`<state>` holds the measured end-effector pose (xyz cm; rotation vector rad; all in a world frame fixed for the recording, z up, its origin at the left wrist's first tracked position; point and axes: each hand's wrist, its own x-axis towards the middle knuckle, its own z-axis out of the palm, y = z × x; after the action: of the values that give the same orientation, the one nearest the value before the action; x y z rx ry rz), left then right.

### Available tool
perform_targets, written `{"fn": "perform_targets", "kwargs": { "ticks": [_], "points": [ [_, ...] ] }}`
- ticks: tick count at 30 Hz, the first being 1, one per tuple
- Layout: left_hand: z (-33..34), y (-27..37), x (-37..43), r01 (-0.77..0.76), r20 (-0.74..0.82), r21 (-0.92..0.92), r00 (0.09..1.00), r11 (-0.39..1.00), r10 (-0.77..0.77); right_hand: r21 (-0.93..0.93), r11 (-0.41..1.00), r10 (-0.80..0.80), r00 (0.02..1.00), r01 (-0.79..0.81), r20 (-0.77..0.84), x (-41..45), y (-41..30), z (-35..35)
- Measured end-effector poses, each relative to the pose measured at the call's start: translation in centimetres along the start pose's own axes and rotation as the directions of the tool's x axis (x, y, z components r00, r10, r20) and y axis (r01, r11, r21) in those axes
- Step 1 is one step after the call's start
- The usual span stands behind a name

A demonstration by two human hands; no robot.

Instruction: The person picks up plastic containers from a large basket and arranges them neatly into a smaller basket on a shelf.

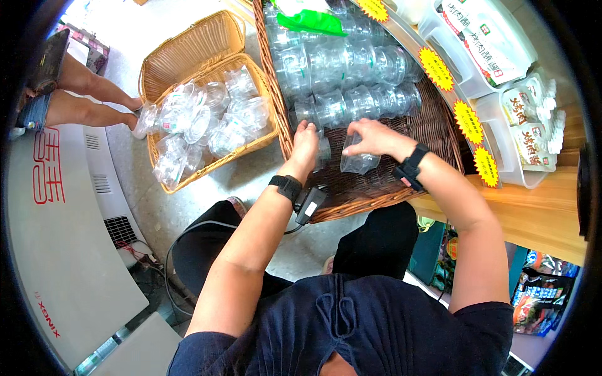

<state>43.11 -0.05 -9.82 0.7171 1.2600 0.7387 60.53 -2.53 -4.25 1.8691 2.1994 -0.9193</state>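
Note:
My right hand (376, 137) grips a clear plastic cup (360, 160) between thumb and fingers, low over the bare front part of a brown wicker basket (414, 162). Just inside that basket's left rim is my left hand (305, 143), its fingers bent beside another clear cup (323, 149). That cup is blurred and partly hidden by the hand, so a grip on it is not clear. Beyond both hands, rows of clear plastic cups (357, 105) in thin clear wrapping lie on their sides across the brown basket.
A lidded tan wicker basket (256, 141) with loose wrapped clear cups (211, 117) stands on the left. A green-and-white bag (310, 21) lies over the far rows. Pouches in plastic bins (510, 141) line the right shelf. A cable (167, 263) runs by my left knee; another person's legs (89, 98) are at far left.

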Motion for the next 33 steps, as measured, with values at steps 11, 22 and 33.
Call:
{"fn": "perform_targets", "kwargs": {
  "ticks": [11,22,33],
  "points": [
    [-0.6,-1.4,1.5,0.026,0.062,-0.009,0.998,1.000,-0.025,-0.058,0.997,-0.056,0.998,0.054,-0.032,3.8,-1.4,4.8],
    [-0.2,-1.1,1.0,0.000,0.056,0.020,0.998,1.000,-0.002,-0.086,0.971,0.226,0.974,-0.222,0.036,2.9,-2.7,3.5],
    [-2.1,1.4,-0.1,0.074,0.177,-0.022,0.982,0.997,-0.069,0.121,0.975,0.182,0.983,-0.184,0.029,4.2,-1.6,5.0]
  ]
}}
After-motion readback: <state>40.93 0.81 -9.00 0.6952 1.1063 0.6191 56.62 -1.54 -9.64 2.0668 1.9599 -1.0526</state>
